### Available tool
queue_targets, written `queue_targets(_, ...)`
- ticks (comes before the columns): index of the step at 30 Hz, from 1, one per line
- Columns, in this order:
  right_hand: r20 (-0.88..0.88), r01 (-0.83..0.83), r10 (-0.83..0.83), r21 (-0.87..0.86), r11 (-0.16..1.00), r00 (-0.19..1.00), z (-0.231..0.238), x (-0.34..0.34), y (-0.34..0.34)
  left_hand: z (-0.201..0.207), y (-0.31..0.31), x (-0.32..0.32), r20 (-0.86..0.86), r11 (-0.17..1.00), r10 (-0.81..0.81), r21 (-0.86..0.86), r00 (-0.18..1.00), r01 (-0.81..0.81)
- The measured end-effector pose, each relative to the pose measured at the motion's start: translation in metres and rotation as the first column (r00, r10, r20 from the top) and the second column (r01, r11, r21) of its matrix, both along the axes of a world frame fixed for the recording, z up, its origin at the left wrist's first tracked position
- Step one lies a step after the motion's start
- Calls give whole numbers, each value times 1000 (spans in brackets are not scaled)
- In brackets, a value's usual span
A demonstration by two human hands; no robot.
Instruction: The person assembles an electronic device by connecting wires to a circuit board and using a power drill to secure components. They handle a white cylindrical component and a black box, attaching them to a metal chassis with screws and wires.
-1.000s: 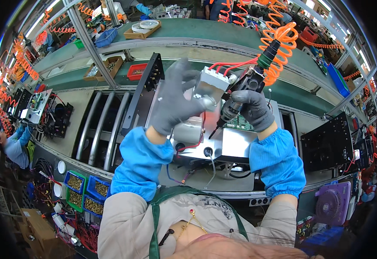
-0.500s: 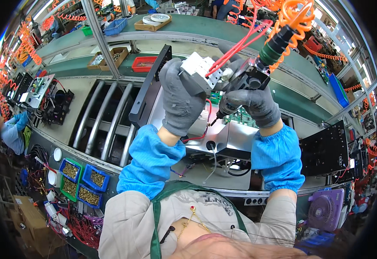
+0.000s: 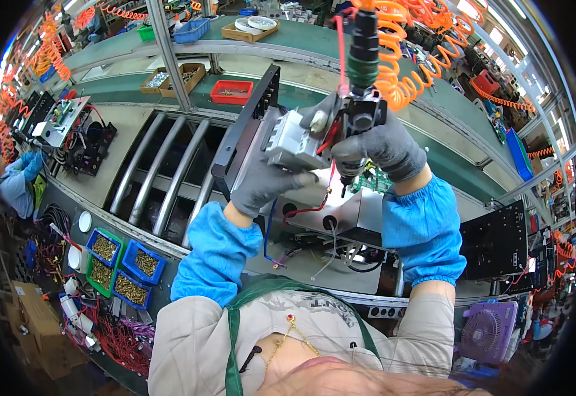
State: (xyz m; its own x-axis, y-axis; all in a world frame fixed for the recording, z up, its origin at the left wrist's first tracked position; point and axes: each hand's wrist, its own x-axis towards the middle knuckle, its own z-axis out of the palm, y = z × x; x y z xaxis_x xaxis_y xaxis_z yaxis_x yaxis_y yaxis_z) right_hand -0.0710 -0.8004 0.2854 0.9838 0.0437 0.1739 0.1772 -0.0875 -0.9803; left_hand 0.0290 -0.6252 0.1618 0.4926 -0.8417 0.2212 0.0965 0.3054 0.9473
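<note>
My left hand [image 3: 265, 185], in a grey glove, is closed around a grey-white electrical terminal block [image 3: 294, 140]. Red wires [image 3: 331, 135] run at the block's right side. In my gloved right hand [image 3: 390, 152] is a black air screwdriver [image 3: 362, 115] with a green collar, its bit pointing down. The screwdriver stands nearly upright close beside the block; gloved fingers behind the block are partly hidden. Below both hands lies an open metal chassis [image 3: 360, 214] with a black upright panel [image 3: 245, 135] and a green circuit board [image 3: 375, 179]. A blue wire [image 3: 268, 234] hangs at its front.
Steel rollers [image 3: 162, 171] lie left of the chassis. Blue and green bins of brass screws [image 3: 131, 290] stand at lower left, a red tray [image 3: 231, 92] beyond the rollers. An orange coiled hose [image 3: 393, 79] hangs overhead. A purple fan [image 3: 489, 332] is at right; a co-worker [image 3: 16, 181] at far left.
The terminal block has come lower and tilted over in my left hand. My right hand has swung the screwdriver from a slant to nearly upright, toward the left.
</note>
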Motion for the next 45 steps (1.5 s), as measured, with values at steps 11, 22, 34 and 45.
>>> queue_targets(11, -251, -18, -25, -170, 985, 968, -33, 50, 27, -75, 16, -11, -282, 948, 295, -38, 913, -317)
queue_targets(22, -301, 135, -115, 48, 990, 947, -81, 66, 24, -95, 21, -20, -209, 866, 476, -58, 854, -496)
queue_targets(34, -293, 164, -110, 165, 972, 950, -52, 56, 60, -133, 13, -23, 72, 809, 588, -35, 806, -587)
queue_targets(45, -281, 113, -74, 125, 986, 957, -49, 58, 66, -68, 52, -29, -182, 930, 360, -3, 915, -367)
